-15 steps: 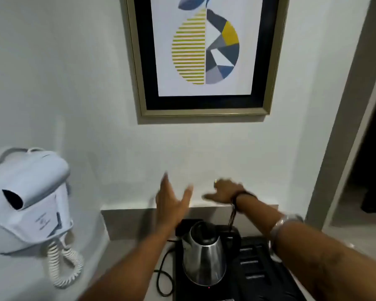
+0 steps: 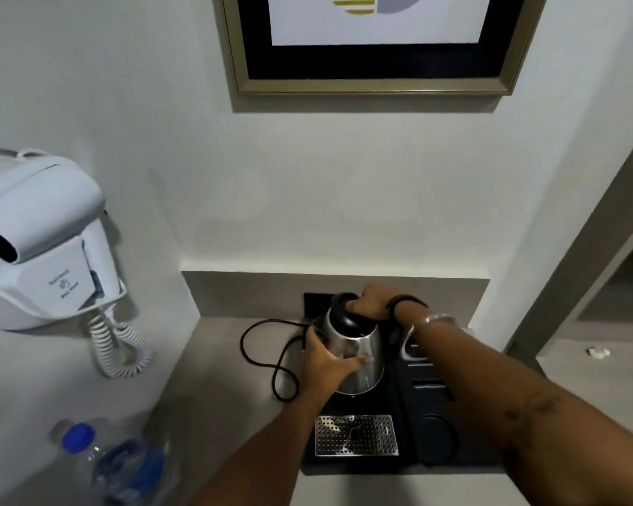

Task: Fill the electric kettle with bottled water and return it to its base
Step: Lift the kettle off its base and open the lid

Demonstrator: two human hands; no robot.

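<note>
The kettle (image 2: 355, 354) stands on the black tray (image 2: 410, 451), left hand (image 2: 328, 363) wrapped around its steel side, right hand (image 2: 371, 303) gripping its black lid. Cord (image 2: 256, 345) loops at nine o'clock; water bottle (image 2: 121, 465) at seven; hairdryer (image 2: 41, 242) hangs on the left wall.

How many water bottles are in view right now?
1. A single water bottle with a blue cap lies on the counter at the lower left, apart from the kettle. Others could sit outside the frame.
</note>
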